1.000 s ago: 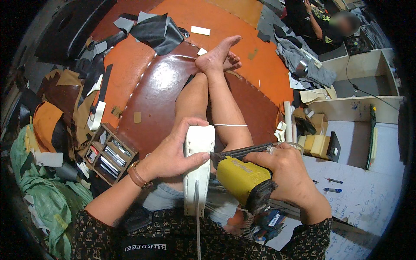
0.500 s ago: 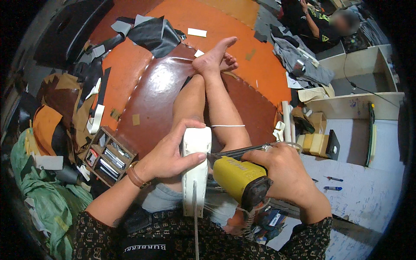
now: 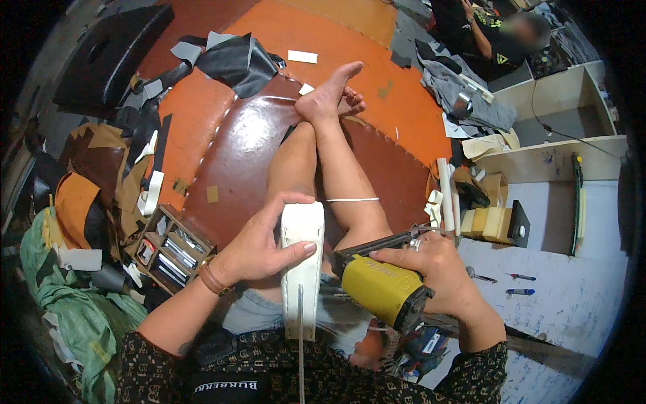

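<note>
My left hand (image 3: 262, 239) is wrapped round a long, narrow white padded piece (image 3: 301, 269) with stitched edges, held upright over my lap. Its thumb presses on the front face and the fingers go behind the far end. A thin grey cord or rod (image 3: 301, 350) runs from the lower face of the piece down toward my shirt. Right of it, my right hand (image 3: 437, 269) grips a staple gun (image 3: 383, 289) with a yellow body and black end cap. The gun's nose stands a little apart from the white piece. Palm and grip are partly hidden.
A wooden divided box (image 3: 168, 259) with metal strips stands left, beside a green sack (image 3: 74, 303). Black scraps (image 3: 239, 64) lie on the orange and brown floor covering. At right are a white board with pens (image 3: 520, 291) and yellow blocks (image 3: 488, 224). Another person (image 3: 491, 40) sits far right.
The staple gun has drawn back to the right, away from the white padded piece, which it was close against. My left hand keeps its hold, nearly unmoved.
</note>
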Available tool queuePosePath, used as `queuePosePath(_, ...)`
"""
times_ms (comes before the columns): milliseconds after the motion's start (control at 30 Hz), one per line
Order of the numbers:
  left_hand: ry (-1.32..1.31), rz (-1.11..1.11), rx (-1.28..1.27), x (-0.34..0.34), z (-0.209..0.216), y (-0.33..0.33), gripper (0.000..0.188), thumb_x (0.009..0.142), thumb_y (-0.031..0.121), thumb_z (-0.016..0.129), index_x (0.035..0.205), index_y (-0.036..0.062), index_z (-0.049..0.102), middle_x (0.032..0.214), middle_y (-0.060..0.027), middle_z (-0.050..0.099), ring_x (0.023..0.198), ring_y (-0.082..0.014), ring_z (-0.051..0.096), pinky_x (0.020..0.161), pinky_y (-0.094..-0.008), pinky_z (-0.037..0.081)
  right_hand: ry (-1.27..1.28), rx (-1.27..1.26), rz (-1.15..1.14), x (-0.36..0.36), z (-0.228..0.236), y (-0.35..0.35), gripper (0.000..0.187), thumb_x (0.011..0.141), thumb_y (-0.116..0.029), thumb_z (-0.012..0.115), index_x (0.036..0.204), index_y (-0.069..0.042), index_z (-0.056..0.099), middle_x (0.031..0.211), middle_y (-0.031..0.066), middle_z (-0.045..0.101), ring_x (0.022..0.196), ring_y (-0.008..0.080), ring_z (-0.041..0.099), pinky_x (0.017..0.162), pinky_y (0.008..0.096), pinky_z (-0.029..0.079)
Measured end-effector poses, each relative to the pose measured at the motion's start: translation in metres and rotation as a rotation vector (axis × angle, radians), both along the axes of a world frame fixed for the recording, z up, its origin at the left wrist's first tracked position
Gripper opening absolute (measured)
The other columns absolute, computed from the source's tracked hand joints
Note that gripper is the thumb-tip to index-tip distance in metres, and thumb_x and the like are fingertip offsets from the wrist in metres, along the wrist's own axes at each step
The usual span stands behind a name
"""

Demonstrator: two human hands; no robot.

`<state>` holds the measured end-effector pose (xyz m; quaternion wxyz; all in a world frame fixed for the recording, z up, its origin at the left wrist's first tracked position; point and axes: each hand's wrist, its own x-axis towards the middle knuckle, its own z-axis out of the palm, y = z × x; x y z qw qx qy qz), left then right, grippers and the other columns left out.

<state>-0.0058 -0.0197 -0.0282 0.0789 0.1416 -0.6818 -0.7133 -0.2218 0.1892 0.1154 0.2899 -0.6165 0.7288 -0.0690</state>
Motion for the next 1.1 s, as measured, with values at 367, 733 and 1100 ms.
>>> queuePosePath(367, -0.016, 0.089, -0.015, -0.005, -0.003, 0.009, 0.067, 0.083, 0.016, 0.084, 0.140, 0.0090, 0.050, 0.121, -0.0087, 0.063, 0.114, -0.0184, 0.062, 0.102, -0.0377, 0.052, -0.034, -0.057, -0.006, 0.006, -0.010, -0.002, 0.053, 0.063, -0.027, 0.087, 0.114, -0.013, 0.082, 0.079, 0.0135, 0.076, 0.066, 0.0308, 0.067, 0.080, 0.0420, 0.046)
queuePosePath(733, -0.007, 0.128, -0.097, -0.005, -0.004, 0.011, 0.068, 0.080, 0.017, 0.085, 0.138, 0.0068, 0.051, 0.121, -0.0133, 0.066, 0.111, -0.0225, 0.067, 0.099, -0.0373, 0.055, -0.031, -0.047, -0.008, 0.007, -0.009, -0.005, 0.055, 0.062, -0.026, 0.087, 0.115, -0.013, 0.082, 0.083, 0.0145, 0.077, 0.072, 0.0320, 0.071, 0.083, 0.0427, 0.048)
queuePosePath(1100, -0.002, 0.101, -0.100, -0.004, -0.003, 0.008, 0.066, 0.085, 0.019, 0.084, 0.140, 0.0079, 0.051, 0.121, -0.0112, 0.066, 0.112, -0.0206, 0.065, 0.099, -0.0370, 0.054, -0.015, -0.004, -0.018, 0.009, -0.006, -0.010, 0.058, 0.061, -0.026, 0.088, 0.117, -0.014, 0.080, 0.082, 0.0139, 0.076, 0.076, 0.0327, 0.073, 0.081, 0.0433, 0.050)
